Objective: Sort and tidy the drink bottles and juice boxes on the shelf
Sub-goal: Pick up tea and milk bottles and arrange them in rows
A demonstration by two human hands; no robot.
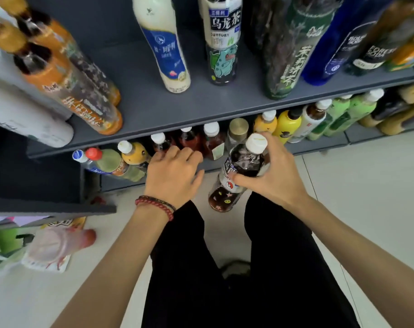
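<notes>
Right now the right hand (pixel 275 177) holds a dark tea bottle (pixel 240 170) just in front of the lower shelf (pixel 319 147), its fingers (pixel 273 144) curled round the bottle's shoulder. The left hand (pixel 172 174) reaches among brown bottles (pixel 189 138) on that shelf; whether its bent fingers (pixel 185 155) grip 1 cannot be told.

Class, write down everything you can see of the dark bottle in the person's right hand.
The dark bottle looks like clear plastic filled with a dark brown drink. It has a white screw cap that is on. A white label band carries a red-and-white ball emblem, and small stars are printed near the base. The bottle is tilted, with its cap toward the lower shelf and its base toward the floor. The right hand grips its upper half, thumb across the label. Nothing else touches it.
</notes>
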